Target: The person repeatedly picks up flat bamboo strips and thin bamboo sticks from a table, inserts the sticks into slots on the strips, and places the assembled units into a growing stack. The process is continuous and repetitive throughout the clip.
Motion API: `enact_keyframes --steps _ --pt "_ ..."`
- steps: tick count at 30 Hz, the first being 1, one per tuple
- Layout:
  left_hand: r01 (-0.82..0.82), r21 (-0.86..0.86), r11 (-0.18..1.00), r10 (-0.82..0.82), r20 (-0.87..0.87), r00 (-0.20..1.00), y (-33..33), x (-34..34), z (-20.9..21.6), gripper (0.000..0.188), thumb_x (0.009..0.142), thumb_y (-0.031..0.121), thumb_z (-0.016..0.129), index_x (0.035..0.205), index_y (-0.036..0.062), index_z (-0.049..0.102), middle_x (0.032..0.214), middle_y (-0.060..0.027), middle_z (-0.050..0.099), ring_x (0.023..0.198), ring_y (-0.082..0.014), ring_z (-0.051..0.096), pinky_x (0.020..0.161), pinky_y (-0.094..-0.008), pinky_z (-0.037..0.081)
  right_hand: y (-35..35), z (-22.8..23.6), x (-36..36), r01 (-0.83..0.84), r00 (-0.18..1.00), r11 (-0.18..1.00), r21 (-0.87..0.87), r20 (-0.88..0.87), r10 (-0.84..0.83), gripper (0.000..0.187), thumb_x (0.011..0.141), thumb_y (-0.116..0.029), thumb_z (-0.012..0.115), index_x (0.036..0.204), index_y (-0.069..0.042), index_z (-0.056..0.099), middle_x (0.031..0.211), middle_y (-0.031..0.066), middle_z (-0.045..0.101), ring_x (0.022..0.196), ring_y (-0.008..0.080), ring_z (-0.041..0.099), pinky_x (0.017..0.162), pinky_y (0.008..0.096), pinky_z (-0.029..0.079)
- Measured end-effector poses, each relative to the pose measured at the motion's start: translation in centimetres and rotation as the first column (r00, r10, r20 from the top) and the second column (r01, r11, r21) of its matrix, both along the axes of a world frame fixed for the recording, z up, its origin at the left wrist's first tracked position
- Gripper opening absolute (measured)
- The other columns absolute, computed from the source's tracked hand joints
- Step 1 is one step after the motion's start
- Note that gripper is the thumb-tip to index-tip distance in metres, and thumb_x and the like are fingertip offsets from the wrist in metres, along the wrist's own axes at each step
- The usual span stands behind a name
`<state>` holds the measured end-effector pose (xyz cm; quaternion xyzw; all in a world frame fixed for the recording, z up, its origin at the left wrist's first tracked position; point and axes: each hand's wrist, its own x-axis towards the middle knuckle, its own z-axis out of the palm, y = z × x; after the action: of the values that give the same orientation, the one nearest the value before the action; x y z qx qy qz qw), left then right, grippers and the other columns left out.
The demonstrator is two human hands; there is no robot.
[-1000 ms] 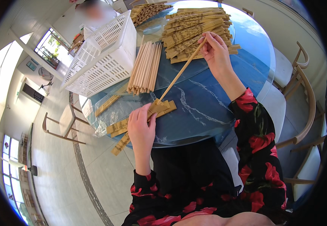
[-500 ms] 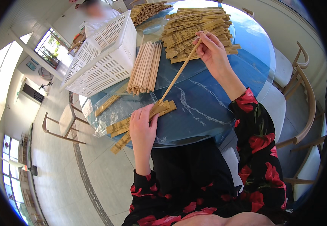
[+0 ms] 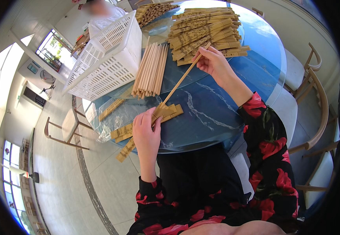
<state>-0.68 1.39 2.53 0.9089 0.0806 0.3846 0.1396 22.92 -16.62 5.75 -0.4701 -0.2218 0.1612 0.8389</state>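
Note:
My left hand (image 3: pixel 146 129) is closed on a tan printed paper chopstick sleeve (image 3: pixel 126 150), whose lower end sticks out over the table's near edge. Between the fingertips and thumb of my right hand (image 3: pixel 213 66) is the upper part of a pale wooden chopstick pair (image 3: pixel 182 80), held at a slant; I cannot clearly make out both sticks. Its lower end meets the sleeve's mouth beside my left fingers. More flat sleeves (image 3: pixel 174 112) lie under my left hand. Farther off is a bundle of loose chopsticks (image 3: pixel 151 70), left of a large heap of sleeves (image 3: pixel 205 31).
A white slatted plastic basket (image 3: pixel 117 72) stands tilted at the table's left. Another pile of sleeves (image 3: pixel 152 12) lies at the far side. The round glass tabletop (image 3: pixel 217 105) is blue with white veins. Wooden chairs (image 3: pixel 319 98) stand around; a person (image 3: pixel 103 17) is beyond the basket.
My right hand has moved down and left with the chopstick pair, whose lower end has gone a little farther toward my left hand. The left hand has shifted slightly, still on the sleeve.

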Motion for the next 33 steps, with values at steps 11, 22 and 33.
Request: enact_keyframes --steps 11,22,33 --pt "0.004 -0.028 1.000 -0.002 0.041 0.999 0.0 0.0 0.0 0.028 0.085 0.005 0.073 0.112 0.0036 0.067 0.104 -0.0134 0.067 0.097 -0.0317 0.064 0.085 -0.0383 0.051 0.9 -0.6 -1.5 -0.344 0.938 0.904 -0.252 -0.054 0.342 0.027 0.101 -0.028 0.059 0.103 -0.004 0.072 0.078 -0.0021 0.062 0.065 0.0046 0.052 0.060 0.0192 0.042" --pt "0.019 0.000 1.000 -0.019 0.038 0.999 -0.1 -0.1 0.2 0.030 0.084 0.005 0.073 0.113 0.0025 0.065 0.103 -0.0121 0.069 0.097 -0.0312 0.063 0.084 -0.0399 0.051 1.7 -0.5 -3.6 -0.494 0.865 0.823 -0.278 -0.061 0.498 0.029 0.104 -0.028 0.056 0.108 -0.003 0.070 0.077 -0.0003 0.061 0.067 0.0053 0.053 0.062 0.0193 0.044" --pt "0.046 0.021 0.999 -0.047 0.053 0.997 -0.1 0.0 0.1 0.031 0.084 0.005 0.073 0.114 0.0029 0.066 0.102 -0.0115 0.069 0.096 -0.0311 0.063 0.084 -0.0395 0.051 1.7 -1.0 -3.1 -0.585 0.806 0.789 -0.189 -0.032 0.591 0.025 0.106 -0.022 0.048 0.106 -0.003 0.065 0.079 0.0016 0.062 0.067 0.0080 0.054 0.064 0.0217 0.045"
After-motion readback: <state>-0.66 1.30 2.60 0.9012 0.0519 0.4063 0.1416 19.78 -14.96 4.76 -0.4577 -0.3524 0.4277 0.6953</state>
